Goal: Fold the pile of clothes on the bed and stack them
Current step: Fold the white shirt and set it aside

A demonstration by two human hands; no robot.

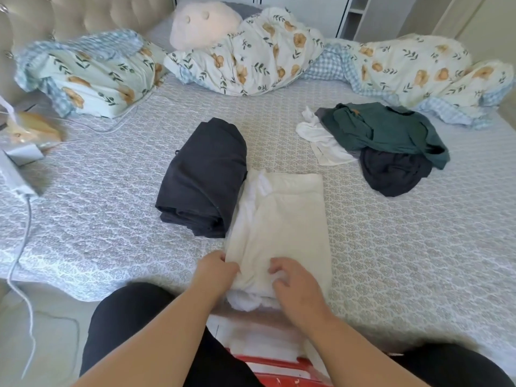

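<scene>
head view: left hand point(216, 268) and right hand point(293, 286) each have a closed grip on the near edge of the folded white garment point(282, 227), flat on the bed point(111, 219). folded dark garment point(202, 177) touches its left side; unfolded pile point(388, 143) lies well apart, far right.

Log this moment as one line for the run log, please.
stage: folding cream garment | left hand: gripping near edge | right hand: pinching near end | dark folded garment: beside it | unfolded pile: remaining
</scene>
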